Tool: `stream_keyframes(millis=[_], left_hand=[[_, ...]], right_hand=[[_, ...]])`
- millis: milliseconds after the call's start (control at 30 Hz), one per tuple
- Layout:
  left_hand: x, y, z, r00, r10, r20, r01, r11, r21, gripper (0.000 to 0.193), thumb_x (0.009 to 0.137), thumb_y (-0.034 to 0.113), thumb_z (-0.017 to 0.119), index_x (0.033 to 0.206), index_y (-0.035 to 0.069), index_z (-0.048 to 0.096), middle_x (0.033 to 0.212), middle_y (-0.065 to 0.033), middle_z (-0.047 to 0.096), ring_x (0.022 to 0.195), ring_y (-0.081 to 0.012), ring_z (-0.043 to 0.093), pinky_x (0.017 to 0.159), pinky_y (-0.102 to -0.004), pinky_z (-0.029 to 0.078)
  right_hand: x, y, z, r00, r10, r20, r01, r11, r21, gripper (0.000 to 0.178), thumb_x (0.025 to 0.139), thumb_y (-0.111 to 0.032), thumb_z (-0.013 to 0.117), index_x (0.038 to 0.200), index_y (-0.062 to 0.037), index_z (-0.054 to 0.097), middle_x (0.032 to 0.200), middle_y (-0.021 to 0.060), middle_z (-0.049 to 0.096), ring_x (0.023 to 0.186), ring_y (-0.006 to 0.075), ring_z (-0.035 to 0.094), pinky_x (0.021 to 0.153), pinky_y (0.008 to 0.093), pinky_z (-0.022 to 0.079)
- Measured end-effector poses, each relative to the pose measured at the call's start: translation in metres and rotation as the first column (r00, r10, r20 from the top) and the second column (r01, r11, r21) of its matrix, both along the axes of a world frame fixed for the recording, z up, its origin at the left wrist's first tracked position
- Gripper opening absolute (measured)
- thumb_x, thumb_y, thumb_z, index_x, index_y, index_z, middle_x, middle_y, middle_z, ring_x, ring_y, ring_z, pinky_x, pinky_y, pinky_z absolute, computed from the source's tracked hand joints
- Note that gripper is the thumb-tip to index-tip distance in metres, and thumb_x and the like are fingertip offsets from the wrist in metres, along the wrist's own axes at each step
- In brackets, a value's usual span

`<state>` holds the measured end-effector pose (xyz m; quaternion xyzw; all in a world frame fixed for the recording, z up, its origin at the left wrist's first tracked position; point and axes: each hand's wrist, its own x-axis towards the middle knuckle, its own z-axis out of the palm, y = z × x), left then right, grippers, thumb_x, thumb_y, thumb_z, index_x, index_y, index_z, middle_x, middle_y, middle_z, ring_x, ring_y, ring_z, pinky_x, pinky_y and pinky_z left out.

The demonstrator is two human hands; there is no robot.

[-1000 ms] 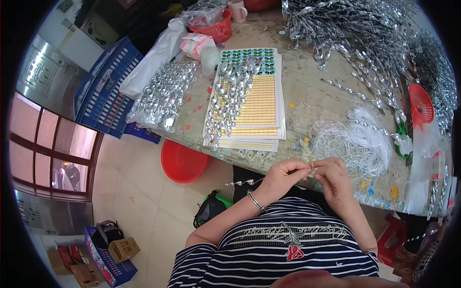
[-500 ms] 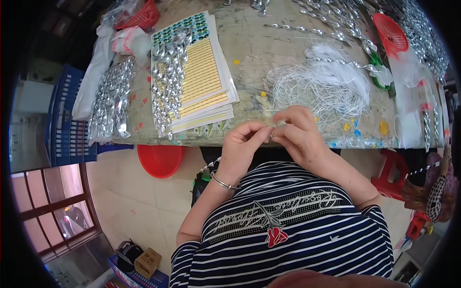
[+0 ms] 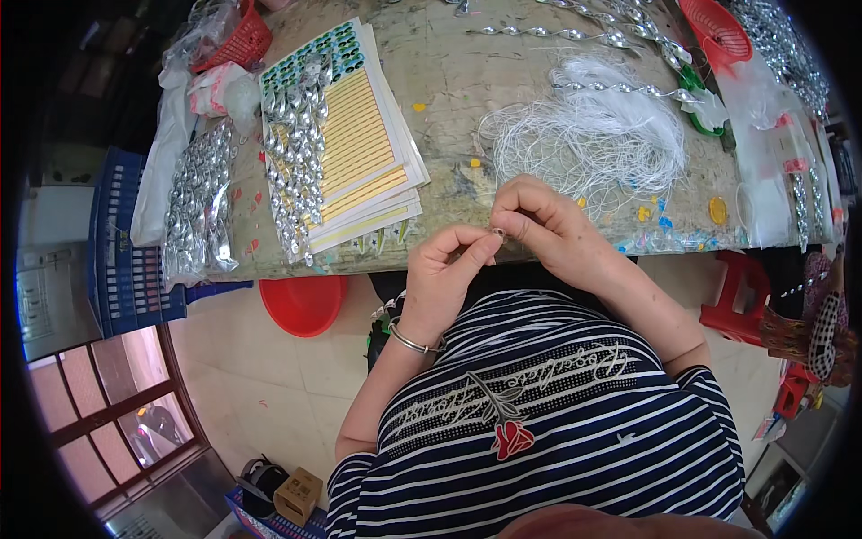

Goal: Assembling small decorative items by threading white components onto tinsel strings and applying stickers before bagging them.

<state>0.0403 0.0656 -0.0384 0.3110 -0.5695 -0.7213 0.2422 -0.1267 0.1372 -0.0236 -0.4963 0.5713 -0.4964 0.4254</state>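
Note:
At the table's near edge, my left hand [image 3: 446, 274] and my right hand [image 3: 558, 232] meet with fingertips pinched together. Between them shows a tiny pale, loop-like bit [image 3: 497, 233], too small to name. A tangled heap of white string [image 3: 620, 126] lies just beyond my right hand, with a silver twisted strip [image 3: 620, 88] across it. Left of my hands is a stack of printed sheets [image 3: 359, 126], yellow-patterned and green-dotted, with a bunch of silver twisted pieces [image 3: 294, 166] on top.
More silver pieces [image 3: 199, 198] lie at the table's left end. Red baskets [image 3: 242, 40] stand at the far corners. A green clip-like thing [image 3: 700, 101] is beside the string. Below are a red basin [image 3: 303, 304], a red stool [image 3: 738, 301] and a blue crate [image 3: 135, 251].
The whole view has shifted slightly. My right fingers have rolled over, with the thumb now lying across toward the left fingertips. Both hands stay together at the table edge.

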Motion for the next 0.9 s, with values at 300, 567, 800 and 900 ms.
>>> stream_keyframes(millis=[300,567,800,900], left_hand=[[0.0,0.0,-0.003,0.993,0.117,-0.011,-0.116,0.99,0.075,0.005,0.086,0.003,0.064,0.09,0.0,0.066,0.081,0.0021,0.062,0.072,-0.0023,0.053,0.066,-0.0169,0.042],[-0.002,0.001,-0.008,0.994,0.109,-0.011,-0.109,0.991,-0.077,0.004,0.085,0.003,0.065,0.088,0.0,0.066,0.082,0.0015,0.062,0.07,-0.0031,0.051,0.065,-0.0179,0.042],[-0.002,0.002,-0.011,0.997,0.078,0.017,-0.073,0.973,-0.218,0.005,0.084,0.004,0.066,0.088,0.001,0.065,0.08,-0.0006,0.061,0.07,-0.0055,0.053,0.065,-0.0198,0.043],[-0.003,0.001,-0.006,0.997,0.06,0.043,-0.043,0.948,-0.314,0.005,0.084,0.004,0.066,0.089,0.001,0.065,0.081,-0.0025,0.062,0.07,-0.0075,0.055,0.065,-0.021,0.044]], right_hand=[[-0.005,0.004,0.005,0.992,-0.121,-0.018,0.119,0.988,-0.095,0.011,0.091,-0.01,0.056,0.095,-0.0026,0.063,0.093,0.0038,0.055,0.087,0.0125,0.051,0.079,0.0262,0.041],[0.005,0.011,0.004,0.966,-0.142,-0.215,0.108,0.981,-0.163,0.008,0.084,-0.006,0.063,0.092,-0.0036,0.065,0.083,0.0077,0.056,0.077,0.0206,0.056,0.066,0.0289,0.045],[0.004,0.013,0.003,0.945,-0.133,-0.297,0.087,0.983,-0.162,0.008,0.084,-0.005,0.064,0.091,-0.002,0.066,0.083,0.0058,0.056,0.075,0.0158,0.054,0.065,0.0261,0.043],[0.003,0.013,0.003,0.93,-0.148,-0.337,0.087,0.978,-0.192,0.008,0.082,-0.005,0.066,0.09,-0.002,0.066,0.082,0.0058,0.057,0.072,0.0156,0.055,0.062,0.0257,0.043]])
